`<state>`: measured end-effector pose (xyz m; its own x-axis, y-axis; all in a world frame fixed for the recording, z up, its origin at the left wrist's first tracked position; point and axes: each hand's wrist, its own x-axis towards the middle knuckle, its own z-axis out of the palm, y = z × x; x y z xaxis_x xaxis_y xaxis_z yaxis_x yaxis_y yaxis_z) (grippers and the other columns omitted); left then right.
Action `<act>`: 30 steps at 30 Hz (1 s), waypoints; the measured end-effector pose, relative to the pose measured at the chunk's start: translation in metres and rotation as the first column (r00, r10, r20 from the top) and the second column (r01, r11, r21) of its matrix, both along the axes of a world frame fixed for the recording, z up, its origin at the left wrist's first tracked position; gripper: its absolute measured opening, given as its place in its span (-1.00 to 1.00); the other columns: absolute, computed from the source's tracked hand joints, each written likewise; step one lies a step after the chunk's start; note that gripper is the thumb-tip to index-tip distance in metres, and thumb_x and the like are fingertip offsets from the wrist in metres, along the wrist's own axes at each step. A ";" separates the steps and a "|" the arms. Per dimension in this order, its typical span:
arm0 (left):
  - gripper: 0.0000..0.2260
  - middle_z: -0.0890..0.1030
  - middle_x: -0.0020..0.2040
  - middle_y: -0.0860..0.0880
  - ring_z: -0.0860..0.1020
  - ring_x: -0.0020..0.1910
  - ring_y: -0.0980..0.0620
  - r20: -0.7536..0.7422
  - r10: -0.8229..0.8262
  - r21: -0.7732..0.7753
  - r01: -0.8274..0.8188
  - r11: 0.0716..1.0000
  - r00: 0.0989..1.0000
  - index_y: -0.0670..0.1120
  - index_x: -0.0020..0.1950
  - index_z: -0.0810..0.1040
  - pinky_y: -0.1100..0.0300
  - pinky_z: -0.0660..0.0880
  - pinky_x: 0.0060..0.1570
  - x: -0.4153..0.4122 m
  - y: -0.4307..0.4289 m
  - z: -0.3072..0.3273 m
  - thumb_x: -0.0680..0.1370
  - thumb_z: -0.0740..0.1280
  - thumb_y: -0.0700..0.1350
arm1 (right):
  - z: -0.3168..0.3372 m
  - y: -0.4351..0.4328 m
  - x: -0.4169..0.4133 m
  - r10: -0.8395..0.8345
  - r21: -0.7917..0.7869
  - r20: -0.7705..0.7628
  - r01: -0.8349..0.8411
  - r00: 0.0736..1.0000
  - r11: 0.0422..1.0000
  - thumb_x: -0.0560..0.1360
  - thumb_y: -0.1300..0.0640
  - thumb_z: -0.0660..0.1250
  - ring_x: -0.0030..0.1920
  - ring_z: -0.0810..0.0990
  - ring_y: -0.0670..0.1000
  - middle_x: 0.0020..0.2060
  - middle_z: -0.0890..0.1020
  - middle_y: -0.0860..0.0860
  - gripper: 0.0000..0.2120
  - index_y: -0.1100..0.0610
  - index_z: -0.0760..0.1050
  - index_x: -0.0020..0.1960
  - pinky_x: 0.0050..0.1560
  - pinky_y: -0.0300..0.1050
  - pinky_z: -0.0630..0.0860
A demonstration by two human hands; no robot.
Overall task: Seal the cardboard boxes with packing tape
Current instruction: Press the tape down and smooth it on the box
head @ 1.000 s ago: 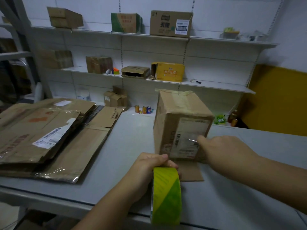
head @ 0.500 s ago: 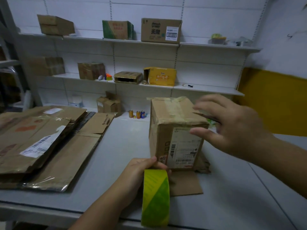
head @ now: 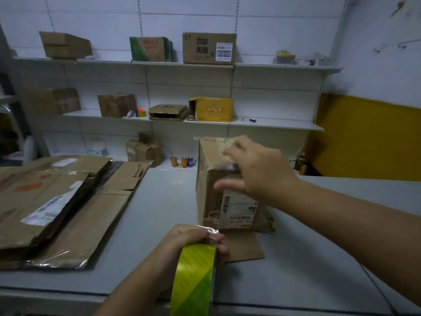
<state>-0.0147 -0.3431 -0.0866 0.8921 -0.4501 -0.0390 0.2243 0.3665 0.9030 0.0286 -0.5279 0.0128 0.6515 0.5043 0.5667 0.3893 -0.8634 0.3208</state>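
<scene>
Yellow-and-green striped, the roll of packing tape [head: 193, 279] stood on edge in the left hand [head: 189, 242], whose fingers curled over its top rim and clamped it. A crinkle of clear film showed at the fingertips, just above the roll. Hand and roll sat low over the near edge of the grey table [head: 159, 213].

Just beyond that grip lay a flat piece of cardboard [head: 246, 249], and straight past it the task's cardboard box [head: 207, 190] stood upright on the table. The box's top flaps were down, with pale old tape running along them. Its near face carried a white shipping label [head: 239, 213] printed with barcodes.

The right hand [head: 257, 169] was over the box's near top edge, well above and beyond the left hand. Its fingers were spread and uncurled and gripped nothing, and its thumb reached leftward across the box's front face. The hand was blurred, so whether it touched the box could not be told.

To the left of the tape grip, a stack of flattened cardboard boxes [head: 45, 201] covered that side of the table, some under clear wrap. Beyond the box, to the left of the right hand, a few small drink cans [head: 183, 161] stood near the wall. Above them, white wall shelves [head: 273, 124] held more boxes, among them a yellow box [head: 211, 109] and a brown box with a barcode sticker [head: 208, 49].
</scene>
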 end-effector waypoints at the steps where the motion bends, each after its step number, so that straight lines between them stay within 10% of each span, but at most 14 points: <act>1: -0.54 0.58 -0.27 -0.40 0.58 -0.24 -0.31 -0.009 0.003 -0.021 -0.003 1.000 1.000 -0.42 -0.18 0.61 -0.10 0.56 -0.16 -0.001 0.000 0.000 0.11 0.57 -0.11 | 0.006 -0.005 -0.008 0.059 0.182 0.004 -0.058 0.998 0.981 0.43 -0.42 -0.04 -0.27 0.45 -0.07 -0.06 0.47 -0.02 -0.33 0.10 0.44 0.13 -0.44 -0.28 0.25; 5: -0.49 0.56 -0.28 -0.40 0.58 -0.23 -0.30 -0.042 0.066 -0.038 -0.068 0.997 0.997 -0.43 -0.19 0.61 -0.19 0.47 0.01 -0.005 -0.002 -0.001 0.05 0.62 -0.11 | -0.014 -0.073 -0.022 -0.024 0.588 -0.032 0.038 0.999 0.808 0.60 -0.15 0.01 -0.39 0.36 -0.16 -0.34 0.40 -0.11 -0.72 0.04 0.28 -0.07 -0.45 -0.22 0.14; 9: -0.79 0.62 -0.23 -0.36 0.61 -0.19 -0.28 0.074 0.153 0.050 -0.157 0.986 0.985 -0.36 -0.18 0.66 -0.05 0.57 -0.08 -0.015 -0.018 0.003 0.30 0.43 -0.22 | -0.102 -0.157 -0.019 -0.274 0.340 -0.549 0.511 0.790 0.790 0.57 -0.03 0.21 -0.14 0.52 0.05 -0.18 0.49 -0.02 -0.84 0.03 0.42 -0.11 -0.26 -0.09 0.32; 18: -0.79 0.66 -0.14 -0.30 0.65 -0.12 -0.21 0.249 0.234 0.065 -0.257 0.964 0.940 -0.19 -0.17 0.71 0.11 0.59 -0.16 -0.032 -0.062 0.007 0.34 0.36 -0.11 | -0.123 -0.164 -0.023 -0.423 0.044 -0.521 0.519 0.741 0.854 0.57 -0.15 0.13 0.13 0.41 0.04 0.09 0.46 0.00 -0.61 0.04 0.44 0.26 0.07 -0.08 0.39; 20: -0.75 0.67 -0.14 -0.30 0.65 -0.13 -0.18 0.284 0.221 0.084 -0.254 0.963 0.933 -0.18 -0.18 0.71 0.15 0.57 -0.18 -0.035 -0.068 0.007 0.27 0.42 -0.05 | -0.108 -0.141 -0.034 -0.221 0.339 -0.538 0.449 0.813 0.827 0.55 -0.16 0.19 0.18 0.44 0.01 0.14 0.50 0.00 -0.59 0.03 0.46 0.28 0.15 -0.10 0.38; 23: -0.76 0.68 -0.14 -0.25 0.64 -0.06 -0.15 0.362 0.200 0.137 -0.264 0.955 0.910 -0.17 -0.14 0.72 0.16 0.56 -0.08 -0.037 -0.075 0.005 0.34 0.37 -0.04 | -0.070 -0.093 -0.065 0.355 0.832 -0.411 0.186 0.840 0.523 0.46 -0.20 0.18 0.06 0.55 -0.20 0.00 0.59 -0.15 -0.71 -0.10 0.55 0.03 0.03 -0.32 0.44; 30: -0.73 0.67 -0.03 -0.20 0.61 0.06 -0.16 0.402 0.155 0.145 -0.230 0.962 0.902 -0.15 -0.07 0.70 -0.06 0.52 0.13 -0.037 -0.079 0.005 0.40 0.37 0.01 | -0.057 -0.052 -0.082 0.607 0.840 -0.477 0.126 0.635 0.528 0.45 0.14 0.42 -0.08 0.62 -0.18 -0.12 0.66 -0.09 -0.86 0.01 0.61 0.01 -0.07 -0.28 0.56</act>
